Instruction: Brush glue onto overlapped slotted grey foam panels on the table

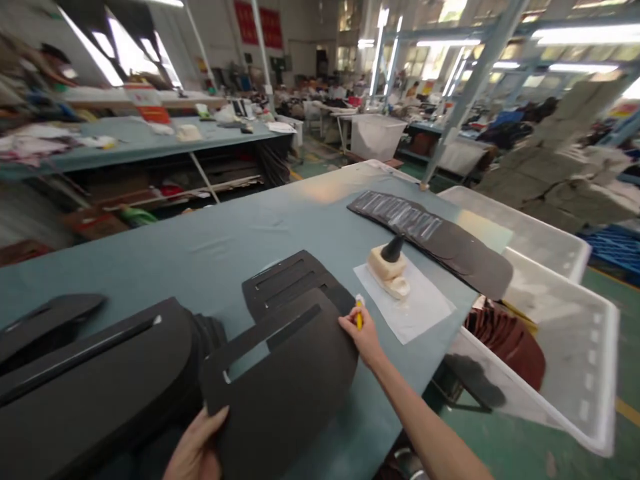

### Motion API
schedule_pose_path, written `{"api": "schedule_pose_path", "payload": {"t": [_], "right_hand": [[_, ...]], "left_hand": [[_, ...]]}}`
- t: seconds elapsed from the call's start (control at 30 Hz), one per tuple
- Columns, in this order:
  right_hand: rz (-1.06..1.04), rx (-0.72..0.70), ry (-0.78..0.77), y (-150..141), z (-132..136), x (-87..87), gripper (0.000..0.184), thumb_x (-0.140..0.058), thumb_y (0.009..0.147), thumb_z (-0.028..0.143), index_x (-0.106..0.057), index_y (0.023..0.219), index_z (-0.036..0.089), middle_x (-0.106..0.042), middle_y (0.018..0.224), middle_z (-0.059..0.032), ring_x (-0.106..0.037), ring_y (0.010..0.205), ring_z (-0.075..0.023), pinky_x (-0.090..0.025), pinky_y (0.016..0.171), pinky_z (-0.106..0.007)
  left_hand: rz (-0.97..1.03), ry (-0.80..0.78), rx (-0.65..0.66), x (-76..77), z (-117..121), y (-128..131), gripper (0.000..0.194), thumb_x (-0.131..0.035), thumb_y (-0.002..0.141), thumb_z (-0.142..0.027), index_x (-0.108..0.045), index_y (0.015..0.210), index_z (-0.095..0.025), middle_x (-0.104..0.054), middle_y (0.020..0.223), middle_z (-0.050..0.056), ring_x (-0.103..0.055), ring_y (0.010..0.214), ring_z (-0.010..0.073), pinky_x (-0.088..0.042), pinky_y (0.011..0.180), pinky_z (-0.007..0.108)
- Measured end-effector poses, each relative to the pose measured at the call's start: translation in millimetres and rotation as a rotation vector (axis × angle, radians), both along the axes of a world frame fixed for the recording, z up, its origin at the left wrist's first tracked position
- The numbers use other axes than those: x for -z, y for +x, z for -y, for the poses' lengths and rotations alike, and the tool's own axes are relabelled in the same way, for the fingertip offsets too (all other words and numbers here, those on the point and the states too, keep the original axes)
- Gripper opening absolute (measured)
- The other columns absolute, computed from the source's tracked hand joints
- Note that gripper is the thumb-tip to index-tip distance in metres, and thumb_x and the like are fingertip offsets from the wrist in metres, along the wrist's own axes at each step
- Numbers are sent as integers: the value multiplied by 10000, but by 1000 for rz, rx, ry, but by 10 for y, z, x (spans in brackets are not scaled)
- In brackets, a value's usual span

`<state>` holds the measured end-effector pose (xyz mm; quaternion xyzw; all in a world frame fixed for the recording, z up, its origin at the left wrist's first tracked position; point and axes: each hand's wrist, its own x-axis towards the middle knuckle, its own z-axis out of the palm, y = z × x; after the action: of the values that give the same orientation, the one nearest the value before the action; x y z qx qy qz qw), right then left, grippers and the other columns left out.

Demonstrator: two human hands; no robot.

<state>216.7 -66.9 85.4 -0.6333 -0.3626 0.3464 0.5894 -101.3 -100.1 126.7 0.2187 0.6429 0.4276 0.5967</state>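
A dark panel with a rounded end and a long slot [295,380] is tilted up over the table's near side. My left hand [197,443] grips its lower left edge, thumb on top. At its right edge, my right hand [367,338] is closed around a small yellow-handled tool [359,315] with a white tip; the fingertips meet the panel edge. Behind lies another dark piece with several slots [285,280], partly covered by the held panel. To the right, a cream block with a black cone [387,261] stands on a white sheet [425,310].
Stacked dark slotted panels [115,373] fill the table's left side. A row of overlapping dark pieces [440,243] lies at the far right of the blue-green tabletop [210,233]. Beyond the right edge stand white plastic bins [585,340], one holding brown pieces [515,347].
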Motion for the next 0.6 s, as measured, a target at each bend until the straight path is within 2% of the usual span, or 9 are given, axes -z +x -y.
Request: {"api": "schedule_pose_path", "payload": {"t": [0.07,0.13,0.27,0.37,0.43,0.53,0.6], "right_hand": [[235,-20,-33,335,144,139,278,-653,756,384,-443,817,213,-491,737,37,-459,642,-116,-385,629,-237],[502,-61,-49,565,249,258,202,-605,793,350,-460,821,211,-485,736,26,-451,629,-121,-366,618,-239],[856,-125,-68,758,188,489,84,-477,872,280,-480,830,208,-512,751,-5,-487,639,-139,-347,610,-240],[954,-111,-104,832,-42,638,91,-439,890,257,-486,831,207,-533,741,-14,-517,650,-148,-338,603,-236],[974,-106,-134,880,-205,718,89,-438,888,247,-488,828,204,-540,737,-14,-524,646,-146,-332,598,-231],[988,-92,-188,932,-383,817,71,-448,880,234,-494,837,201,-551,745,-15,-521,641,-140,-316,586,-226],[1001,-83,-225,945,-444,871,64,-454,877,226,-500,842,198,-556,744,-16,-521,646,-140,-304,579,-225]], "left_hand": [[147,-68,95,171,1,214,483,-755,611,-327,-652,1064,-196,-701,991,50,-645,937,275,-540,801,406],[247,-104,163,381,23,430,534,-762,586,-339,-645,1080,-174,-713,974,59,-657,926,268,-529,825,397],[104,-39,162,812,33,733,535,-762,573,-391,-642,1038,-157,-719,957,68,-661,910,245,-508,839,368],[-49,34,139,1059,-62,848,530,-749,568,-450,-625,988,-151,-715,950,82,-658,897,233,-499,835,356],[-193,60,129,1165,-159,904,530,-713,587,-497,-608,977,-154,-714,916,87,-662,869,227,-501,813,349],[-425,45,131,1252,-306,972,507,-650,634,-522,-587,995,-170,-711,871,75,-666,822,221,-498,774,339],[-507,22,127,1280,-380,1004,487,-637,648,-509,-575,1004,-183,-708,850,63,-665,806,220,-489,761,334]]}}
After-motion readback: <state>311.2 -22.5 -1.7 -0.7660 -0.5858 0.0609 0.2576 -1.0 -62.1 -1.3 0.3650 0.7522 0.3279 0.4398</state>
